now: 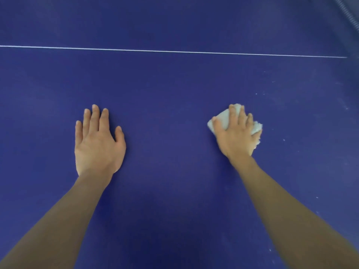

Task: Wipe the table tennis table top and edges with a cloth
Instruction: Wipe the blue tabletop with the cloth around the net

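Right grip: your right hand [236, 133] lies palm down on the cloth [223, 119], its fingers bent over the wad and pinching it down against the surface.
Left grip: your left hand [99, 140] rests flat on the surface, palm down, with the fingers straight and only slightly spread and the thumb set out toward the right hand; it holds nothing.
Cloth: white and crumpled, it sits under your right palm. It shows past the thumb side, at the fingertips, and along the outer edge of the hand, where it looks frayed and fluffy.
Surface: the dark blue surface [174, 94] fills nearly the whole view and carries both hands, which lie well apart at about the same reach in front of you.
White line: a thin white line [174, 51] runs across the surface beyond both sets of fingertips, well clear of them, from your far left to your far right.
Specks: small pale specks [284, 140] dot the surface outward of the right grip, some just beside the cloth and others farther off toward the right edge; a few more lie alongside your right forearm.
Far corner: beyond the right grip, at the upper right, a grey ribbed thing [347, 12] crosses the corner of the view; you cannot tell what it is.
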